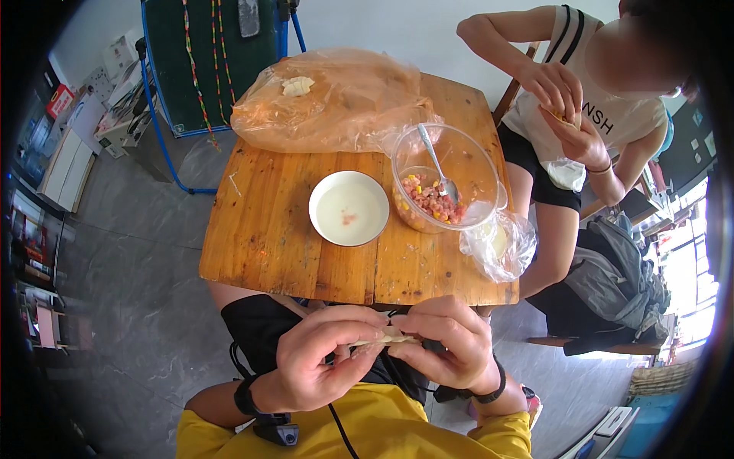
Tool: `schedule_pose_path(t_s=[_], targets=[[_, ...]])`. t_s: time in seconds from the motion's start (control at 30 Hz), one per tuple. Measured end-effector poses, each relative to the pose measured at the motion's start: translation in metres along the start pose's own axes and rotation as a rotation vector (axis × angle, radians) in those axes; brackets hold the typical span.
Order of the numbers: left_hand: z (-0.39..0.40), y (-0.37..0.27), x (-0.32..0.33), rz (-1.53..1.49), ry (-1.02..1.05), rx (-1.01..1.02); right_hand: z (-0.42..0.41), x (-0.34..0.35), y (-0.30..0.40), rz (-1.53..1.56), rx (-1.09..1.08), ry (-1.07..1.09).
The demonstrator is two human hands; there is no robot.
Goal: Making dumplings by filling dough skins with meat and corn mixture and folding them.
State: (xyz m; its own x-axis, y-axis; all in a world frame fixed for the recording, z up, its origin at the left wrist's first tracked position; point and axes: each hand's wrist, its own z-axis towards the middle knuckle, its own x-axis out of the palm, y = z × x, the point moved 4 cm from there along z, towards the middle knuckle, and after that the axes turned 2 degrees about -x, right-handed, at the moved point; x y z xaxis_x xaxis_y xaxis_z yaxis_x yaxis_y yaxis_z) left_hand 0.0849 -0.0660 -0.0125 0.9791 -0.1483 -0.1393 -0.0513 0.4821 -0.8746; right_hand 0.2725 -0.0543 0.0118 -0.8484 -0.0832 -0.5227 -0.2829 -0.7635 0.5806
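Between my two hands, in front of the table's near edge, I hold a folded dumpling (387, 338) made of pale dough. My left hand (327, 353) pinches its left end, and my right hand (450, 344) grips its right end between thumb and fingers. My fingers cover much of it. Beyond them on the wooden table (275, 241) stands a white bowl (350, 207) of cloudy liquid with a small pinkish bit in it. To its right is a clear plastic tub (421, 215) of minced meat with yellow corn kernels. A metal spoon (437, 160) leans inside it.
An orange plastic bag (344, 109) covers the far side of the table, with pale dumplings (297, 86) on it. A clear bag (499, 244) with round wrappers lies at the right edge. On the right, a seated person holds a filled wrapper (562, 116). A blue-framed board (212, 63) stands behind.
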Motion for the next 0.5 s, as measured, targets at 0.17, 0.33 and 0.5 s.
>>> schedule_pose_path(t_s=[0.17,0.33,0.5], targets=[[-0.007,0.011,0.001,-0.251,0.032,-0.22,-0.001,0.0,-0.006,0.129,0.155,-0.008],[-0.002,0.013,0.003,-0.494,-0.006,-0.426,-0.004,0.003,-0.015,0.191,0.287,-0.007],[0.004,0.021,0.002,-0.448,-0.001,-0.413,0.001,0.009,-0.026,0.229,0.374,-0.024]])
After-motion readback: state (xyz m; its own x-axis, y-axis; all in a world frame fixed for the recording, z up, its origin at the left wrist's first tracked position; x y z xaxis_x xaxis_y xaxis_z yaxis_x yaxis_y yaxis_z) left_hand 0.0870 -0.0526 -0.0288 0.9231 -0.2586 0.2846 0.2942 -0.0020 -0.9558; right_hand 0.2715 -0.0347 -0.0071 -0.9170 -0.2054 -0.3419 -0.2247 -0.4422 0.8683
